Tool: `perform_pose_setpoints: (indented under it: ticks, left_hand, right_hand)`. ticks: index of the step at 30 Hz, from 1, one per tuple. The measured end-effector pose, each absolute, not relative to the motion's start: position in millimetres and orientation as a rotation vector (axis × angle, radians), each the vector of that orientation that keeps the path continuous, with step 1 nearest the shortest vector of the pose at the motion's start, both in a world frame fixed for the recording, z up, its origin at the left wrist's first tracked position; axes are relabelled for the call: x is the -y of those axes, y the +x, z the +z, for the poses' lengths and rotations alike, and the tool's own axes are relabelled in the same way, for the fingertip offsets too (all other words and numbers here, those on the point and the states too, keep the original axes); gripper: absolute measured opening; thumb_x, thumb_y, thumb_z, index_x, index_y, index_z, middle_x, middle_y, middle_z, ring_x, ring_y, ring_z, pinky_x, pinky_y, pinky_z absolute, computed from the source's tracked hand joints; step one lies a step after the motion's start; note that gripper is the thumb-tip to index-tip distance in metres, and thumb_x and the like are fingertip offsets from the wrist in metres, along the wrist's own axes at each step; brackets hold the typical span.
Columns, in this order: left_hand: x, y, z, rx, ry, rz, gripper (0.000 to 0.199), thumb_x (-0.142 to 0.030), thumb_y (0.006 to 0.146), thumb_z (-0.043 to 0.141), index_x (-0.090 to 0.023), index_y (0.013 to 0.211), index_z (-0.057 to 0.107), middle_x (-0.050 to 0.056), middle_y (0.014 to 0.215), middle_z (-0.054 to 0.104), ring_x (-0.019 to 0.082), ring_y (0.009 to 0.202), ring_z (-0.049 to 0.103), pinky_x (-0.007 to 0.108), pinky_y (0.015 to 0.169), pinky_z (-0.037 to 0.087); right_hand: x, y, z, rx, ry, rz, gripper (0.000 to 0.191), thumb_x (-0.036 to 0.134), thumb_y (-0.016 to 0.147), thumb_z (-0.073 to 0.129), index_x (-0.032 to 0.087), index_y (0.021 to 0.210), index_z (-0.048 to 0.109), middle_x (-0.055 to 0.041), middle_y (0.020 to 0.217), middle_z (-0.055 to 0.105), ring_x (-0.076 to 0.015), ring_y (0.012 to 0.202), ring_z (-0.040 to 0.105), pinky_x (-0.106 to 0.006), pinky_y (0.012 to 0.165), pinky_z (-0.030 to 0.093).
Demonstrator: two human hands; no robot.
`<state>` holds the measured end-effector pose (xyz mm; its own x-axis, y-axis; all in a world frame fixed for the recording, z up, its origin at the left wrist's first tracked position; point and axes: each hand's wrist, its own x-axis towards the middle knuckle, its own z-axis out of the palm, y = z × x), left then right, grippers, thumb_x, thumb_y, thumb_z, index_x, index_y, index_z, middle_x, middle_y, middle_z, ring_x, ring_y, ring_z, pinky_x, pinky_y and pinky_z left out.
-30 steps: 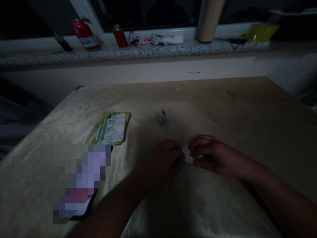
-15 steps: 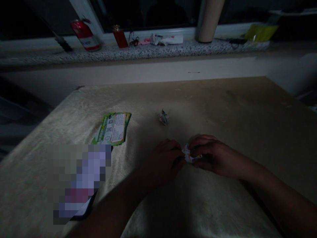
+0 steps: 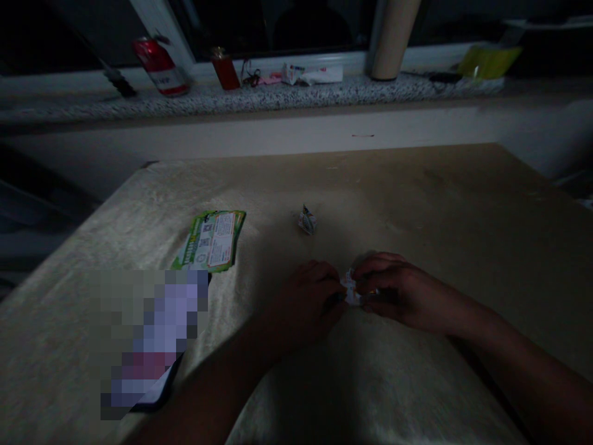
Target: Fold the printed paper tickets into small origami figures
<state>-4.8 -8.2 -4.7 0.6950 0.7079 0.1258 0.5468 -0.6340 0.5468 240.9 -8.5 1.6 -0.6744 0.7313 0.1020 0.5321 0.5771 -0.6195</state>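
Note:
Between my hands, low over the table [image 3: 417,198], is a small piece of printed paper [image 3: 351,290], white with some orange, that looks folded. My left hand [image 3: 310,296] pinches its left side, fingers bent and in shadow. On its right side, my right hand [image 3: 393,284] grips it with thumb and fingers, covering much of it. Farther back stands a small folded paper piece [image 3: 307,220] with a pointed top, touched by neither hand. A stack of green printed cards or leaflets [image 3: 213,241] lies to the left of my left hand.
A phone [image 3: 162,340] with a blurred-out screen lies at the left, near my left forearm. On the granite sill [image 3: 259,96] behind are a red can [image 3: 160,67], a red bottle [image 3: 225,69], crumpled wrappers [image 3: 319,75], a tan cylinder [image 3: 393,40] and a yellow item [image 3: 490,60].
Both hands stay in nearly the same place on the paper. Slightly less of its right end shows by my right thumb now.

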Motion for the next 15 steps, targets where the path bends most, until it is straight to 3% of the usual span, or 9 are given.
perform_pose_setpoints:
  ticks: [15]
  left_hand:
    - [8.1, -3.4, -6.1, -0.989, 2.405, 0.471, 0.01, -0.024, 0.088, 0.072, -0.017, 0.096, 0.072, 0.006, 0.107, 0.067, 0.023, 0.104, 0.059, 0.037, 0.096, 0.049]
  right_hand:
    - [9.1, 240.6, 1.8, 2.454, -1.033, 0.801, 0.011, 0.024, 0.09, 0.073, 0.026, 0.1, 0.076, -0.0031, 0.112, 0.072, -0.0211, 0.11, 0.064, -0.04, 0.102, 0.044]
